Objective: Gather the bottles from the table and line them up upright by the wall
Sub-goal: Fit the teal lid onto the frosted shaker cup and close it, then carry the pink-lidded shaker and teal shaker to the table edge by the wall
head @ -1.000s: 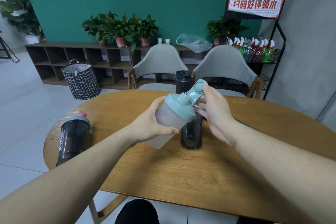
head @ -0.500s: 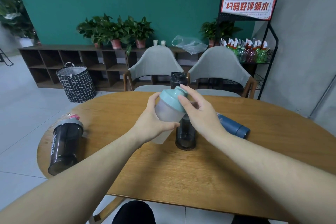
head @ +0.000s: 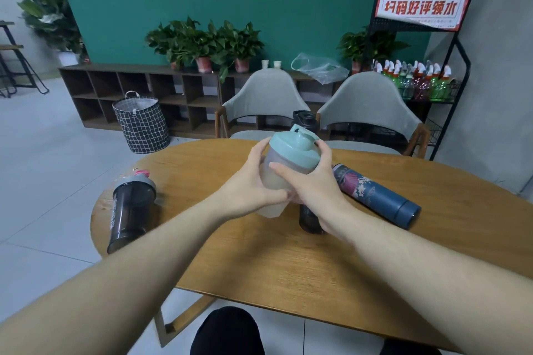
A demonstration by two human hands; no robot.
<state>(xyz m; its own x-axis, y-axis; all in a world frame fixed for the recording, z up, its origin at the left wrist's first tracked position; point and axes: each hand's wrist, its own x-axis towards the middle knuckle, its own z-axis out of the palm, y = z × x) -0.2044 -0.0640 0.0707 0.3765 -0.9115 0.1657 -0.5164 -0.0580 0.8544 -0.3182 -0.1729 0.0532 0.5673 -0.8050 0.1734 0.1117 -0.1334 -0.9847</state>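
Currently both my hands wrap one frosted shaker bottle (head: 278, 179) at mid-frame, held clear above the counter (head: 288, 262). My left hand (head: 248, 184) cups its left side and back, fingers closed round the cloudy body. My right hand (head: 314, 181) closes on the right side, thumb lying across the front just below the pale green lid (head: 294, 145), index finger touching the lid's right edge. Bottle tilts slightly, top leaning right.

Directly behind it, mostly hidden by my right hand, a dark bottle (head: 310, 219) stands upright on the counter; its black cap shows above the green lid. To the right of my right wrist, a navy patterned flask (head: 377, 196) lies on its side, cap toward lower right. At the counter's left edge, a dark shaker with grey lid (head: 129, 210) lies on its side, well apart from my hands.
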